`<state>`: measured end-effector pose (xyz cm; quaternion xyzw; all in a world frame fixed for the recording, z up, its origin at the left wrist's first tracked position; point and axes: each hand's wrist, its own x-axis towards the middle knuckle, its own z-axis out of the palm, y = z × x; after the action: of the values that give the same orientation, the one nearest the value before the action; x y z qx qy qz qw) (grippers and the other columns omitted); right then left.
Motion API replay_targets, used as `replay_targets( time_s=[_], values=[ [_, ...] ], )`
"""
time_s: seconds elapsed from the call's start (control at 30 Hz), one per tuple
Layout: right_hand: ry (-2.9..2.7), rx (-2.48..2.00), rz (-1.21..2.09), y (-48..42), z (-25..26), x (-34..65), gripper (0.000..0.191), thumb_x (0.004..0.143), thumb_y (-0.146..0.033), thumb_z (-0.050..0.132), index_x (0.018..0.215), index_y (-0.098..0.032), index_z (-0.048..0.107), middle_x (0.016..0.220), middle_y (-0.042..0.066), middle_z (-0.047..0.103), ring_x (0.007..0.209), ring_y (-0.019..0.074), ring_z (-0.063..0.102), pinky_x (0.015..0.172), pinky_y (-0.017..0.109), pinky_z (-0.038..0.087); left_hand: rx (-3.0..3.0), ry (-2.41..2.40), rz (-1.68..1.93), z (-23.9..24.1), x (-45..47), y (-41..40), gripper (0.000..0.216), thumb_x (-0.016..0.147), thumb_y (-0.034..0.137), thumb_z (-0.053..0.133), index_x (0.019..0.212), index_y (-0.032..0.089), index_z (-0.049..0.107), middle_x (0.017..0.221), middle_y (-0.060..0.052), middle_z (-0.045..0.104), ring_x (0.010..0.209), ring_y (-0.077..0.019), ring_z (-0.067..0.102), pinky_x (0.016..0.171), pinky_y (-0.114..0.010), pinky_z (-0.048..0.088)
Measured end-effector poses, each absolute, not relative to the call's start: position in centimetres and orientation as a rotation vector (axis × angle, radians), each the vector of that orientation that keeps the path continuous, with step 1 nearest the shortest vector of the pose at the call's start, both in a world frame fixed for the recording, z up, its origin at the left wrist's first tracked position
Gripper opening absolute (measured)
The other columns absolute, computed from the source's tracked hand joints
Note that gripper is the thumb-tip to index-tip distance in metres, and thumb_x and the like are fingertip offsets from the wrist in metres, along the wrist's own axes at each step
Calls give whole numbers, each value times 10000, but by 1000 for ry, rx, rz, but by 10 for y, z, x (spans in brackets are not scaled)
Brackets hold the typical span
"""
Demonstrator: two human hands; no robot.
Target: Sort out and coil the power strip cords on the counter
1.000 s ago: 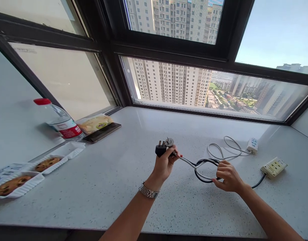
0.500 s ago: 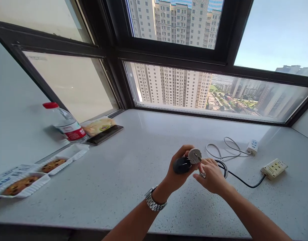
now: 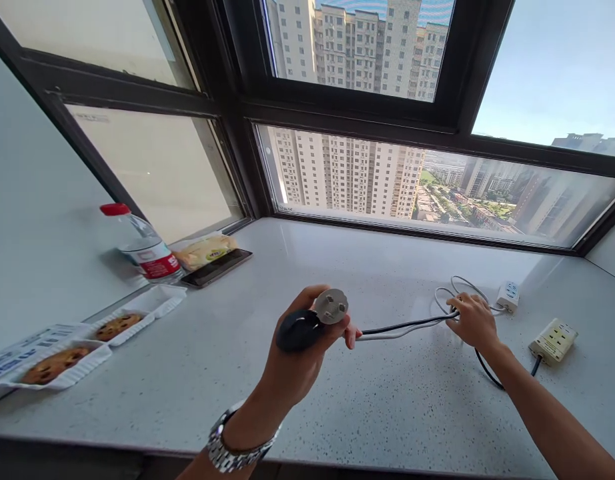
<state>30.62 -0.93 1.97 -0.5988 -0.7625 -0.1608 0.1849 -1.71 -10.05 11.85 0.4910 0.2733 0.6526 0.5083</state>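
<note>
My left hand (image 3: pixel 297 360) is raised above the white speckled counter (image 3: pixel 237 347) and grips two plugs together: a black plug (image 3: pixel 296 329) and a grey-white plug (image 3: pixel 331 306) with its prongs facing me. A black cord and a white cord (image 3: pixel 402 327) run side by side from the plugs to my right hand (image 3: pixel 473 321), which pinches both cords further right. The white cord loops on to a small white power strip (image 3: pixel 506 294). The black cord curves under my right arm to a beige socket block (image 3: pixel 554 340).
Along the left wall stand a water bottle with a red cap (image 3: pixel 142 243), a yellow snack packet (image 3: pixel 205 249) on a dark phone (image 3: pixel 218 267), and white trays of cookies (image 3: pixel 57 363). A dark-framed window (image 3: pixel 387 113) borders the counter's far edge.
My hands, close together half a second ago, have drawn apart. The right hand slid right along both cords, stretching them out. The left hand lifted the plugs nearer to me.
</note>
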Motion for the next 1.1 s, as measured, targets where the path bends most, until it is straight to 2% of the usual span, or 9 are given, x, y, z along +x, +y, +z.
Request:
replay_targets(
  time_s=[0.13, 0.23, 0.3, 0.47, 0.6, 0.73, 0.87, 0.97, 1.1],
  values=[
    [-2076, -1716, -411, -6, 17, 309, 389, 784, -384, 613, 1148, -248, 622, 1111, 104, 614, 982, 302, 552, 693, 380, 477, 1417, 690, 1675, 116, -27, -91, 258, 679, 152, 744, 881, 232, 605, 614, 32, 617, 525, -158, 604, 641, -382, 572],
    [-2111, -1629, -263, -12, 12, 300, 666, 777, -596, 575, 1332, -245, 469, 1297, 125, 525, 1109, 334, 516, 785, 442, 486, 1641, 777, 1752, 110, -28, -72, 295, 683, 115, 713, 939, 229, 622, 660, 5, 654, 596, -175, 628, 661, -345, 549],
    [-2108, -1600, -169, -17, 11, 304, 758, 777, -666, 525, 1389, -242, 385, 1359, 123, 478, 1189, 333, 473, 879, 468, 461, 1816, 856, 1682, 104, -31, -58, 306, 681, 113, 698, 961, 224, 644, 717, -23, 683, 632, -179, 638, 648, -303, 522],
    [-1694, -2065, -148, -30, 6, 384, 741, 784, -718, 393, 1323, -214, 466, 1372, 151, 464, 1255, 375, 409, 951, 518, 412, 2052, 1089, 1355, 86, -52, -29, 304, 634, 174, 704, 931, 238, 702, 801, -67, 706, 700, -201, 639, 607, -240, 464],
    [-1254, -2539, 12, -43, -16, 462, 854, 733, -765, 352, 1306, -148, 495, 1343, 236, 465, 1249, 445, 398, 952, 596, 378, 2119, 1456, 1095, 81, -65, -9, 296, 618, 224, 654, 909, 257, 697, 745, -59, 694, 597, -198, 576, 496, -220, 358],
    [-1244, -2499, 30, -43, -39, 485, 862, 745, -767, 272, 1315, -154, 482, 1407, 215, 400, 1277, 424, 388, 968, 581, 385, 2152, 1872, 664, 86, -56, 11, 112, 640, 250, 580, 710, 222, 662, 557, -47, 602, 478, -176, 487, 475, -239, 293],
    [-1345, -2364, 41, -17, -33, 485, 736, 784, -663, 288, 1233, -142, 550, 1376, 196, 457, 1278, 373, 413, 1001, 498, 393, 2054, 1876, 639, 87, -45, 24, 74, 553, 209, 624, 516, 187, 564, 461, -38, 533, 458, -162, 480, 501, -257, 306],
    [-1280, -2347, 131, 13, -15, 489, 730, 821, -626, 239, 1164, -91, 597, 1264, 234, 547, 1190, 380, 497, 935, 478, 439, 1979, 1783, 759, 83, -47, 28, 61, 556, 194, 646, 611, 211, 627, 512, -25, 567, 500, -177, 507, 504, -254, 307],
    [-1187, -2314, 106, 56, -5, 482, 903, 791, -715, 293, 1280, 15, 498, 1199, 290, 579, 1041, 391, 597, 760, 437, 507, 1624, 1545, 1008, 76, -54, 35, 363, 597, 225, 700, 958, 216, 666, 650, -21, 641, 526, -172, 547, 491, -245, 331]
  ],
)
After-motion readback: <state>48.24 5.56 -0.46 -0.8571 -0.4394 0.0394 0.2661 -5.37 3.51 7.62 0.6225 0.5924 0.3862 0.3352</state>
